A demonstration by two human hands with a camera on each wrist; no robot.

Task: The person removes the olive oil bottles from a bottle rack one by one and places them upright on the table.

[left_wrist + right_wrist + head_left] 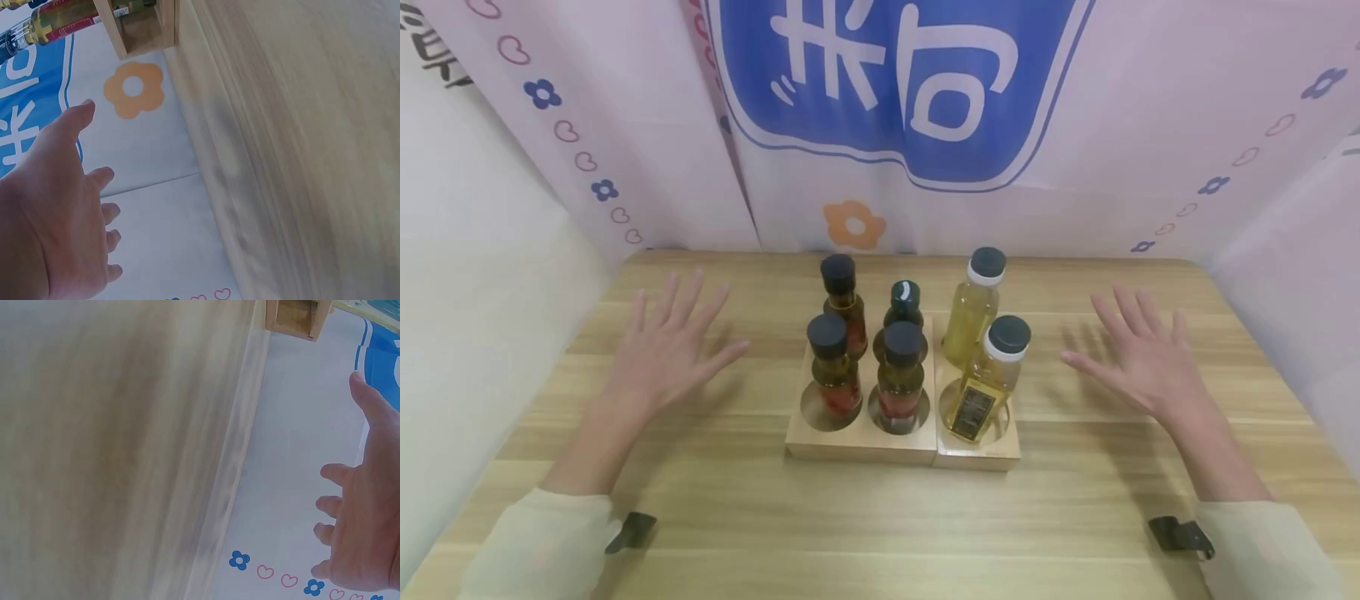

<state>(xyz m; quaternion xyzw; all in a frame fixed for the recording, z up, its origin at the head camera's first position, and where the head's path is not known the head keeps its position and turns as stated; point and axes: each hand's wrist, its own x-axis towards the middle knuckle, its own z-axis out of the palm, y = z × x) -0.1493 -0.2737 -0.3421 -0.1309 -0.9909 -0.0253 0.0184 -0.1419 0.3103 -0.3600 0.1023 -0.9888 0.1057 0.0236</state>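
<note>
My left hand [662,354] is spread over the left part of the table, holding nothing, its thumb toward the bottles. On the right my right hand [1142,358] is spread the same way, also holding nothing. Between them stands a wooden bottle rack [861,448] with round holes. Dark-capped bottles with red labels, such as the front left bottle [835,379] and the front middle bottle [901,379], stand in it. Behind them are another black-capped bottle [847,312] and a green-capped bottle [904,304]. Two bottles of yellow oil, the rear one [972,317] and the tilted front one [985,387], fill the right column.
The wooden table [850,533] ends at a white printed cloth [1075,217] with a blue sign [895,92]. White cloth walls flank both sides. A black strap end [632,532] hangs by the left cuff, and another strap end [1180,536] by the right.
</note>
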